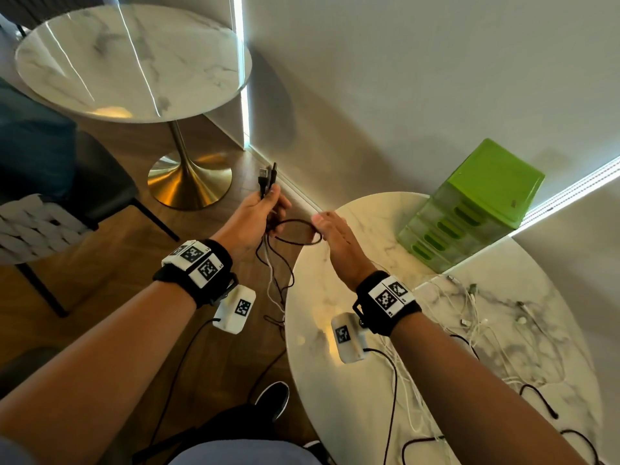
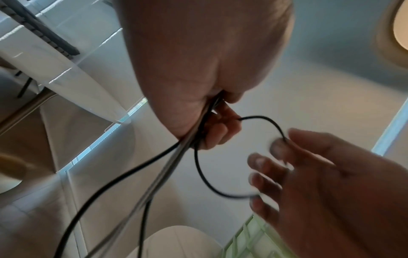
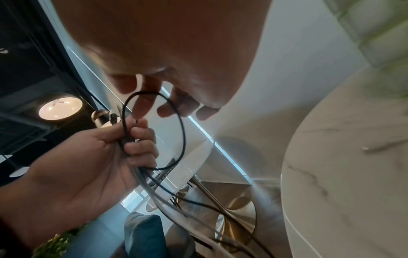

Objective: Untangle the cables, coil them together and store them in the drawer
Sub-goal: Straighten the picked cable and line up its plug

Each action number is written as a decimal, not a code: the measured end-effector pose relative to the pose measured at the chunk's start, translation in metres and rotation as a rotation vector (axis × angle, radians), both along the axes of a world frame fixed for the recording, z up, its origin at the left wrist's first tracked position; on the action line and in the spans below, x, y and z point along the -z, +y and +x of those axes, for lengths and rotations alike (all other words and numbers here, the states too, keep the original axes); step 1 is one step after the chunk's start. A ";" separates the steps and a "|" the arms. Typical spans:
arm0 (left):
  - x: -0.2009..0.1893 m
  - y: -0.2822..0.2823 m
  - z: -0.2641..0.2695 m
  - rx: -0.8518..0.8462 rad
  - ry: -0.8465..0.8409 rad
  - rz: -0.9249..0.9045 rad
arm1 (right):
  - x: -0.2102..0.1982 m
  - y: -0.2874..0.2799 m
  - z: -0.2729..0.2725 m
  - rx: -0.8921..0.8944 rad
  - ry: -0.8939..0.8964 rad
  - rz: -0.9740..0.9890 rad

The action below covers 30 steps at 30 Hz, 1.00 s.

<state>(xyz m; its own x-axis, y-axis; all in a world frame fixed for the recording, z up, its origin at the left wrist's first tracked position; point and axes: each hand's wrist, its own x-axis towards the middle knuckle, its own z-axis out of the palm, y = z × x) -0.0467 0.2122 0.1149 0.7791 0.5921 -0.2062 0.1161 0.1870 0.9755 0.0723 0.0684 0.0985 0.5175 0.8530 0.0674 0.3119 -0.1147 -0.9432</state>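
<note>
Left hand grips cables (black loop) — raised.

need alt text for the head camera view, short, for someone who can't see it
A person's left hand grips a bundle of cables with plugs sticking up, while the right hand, fingers straight, shapes a black cable loop beside it. More tangled cables lie on the round marble table near a green drawer unit.

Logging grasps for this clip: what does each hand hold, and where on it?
The left hand grips the cables just below their plugs. The right hand has its fingers spread inside the black cable's loop, not gripping it.
</note>
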 end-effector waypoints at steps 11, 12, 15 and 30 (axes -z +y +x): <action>-0.004 -0.003 0.005 0.194 0.035 0.129 | 0.050 -0.021 -0.015 -0.184 -0.406 -0.475; -0.004 -0.002 0.005 0.230 0.046 0.177 | 0.047 -0.018 -0.016 -0.098 -0.435 -0.455; -0.005 -0.003 0.006 0.311 0.097 0.275 | 0.028 -0.002 -0.017 -0.013 -0.406 -0.377; -0.024 0.001 0.002 0.407 0.112 -0.076 | -0.018 0.010 -0.052 -0.113 0.477 -0.136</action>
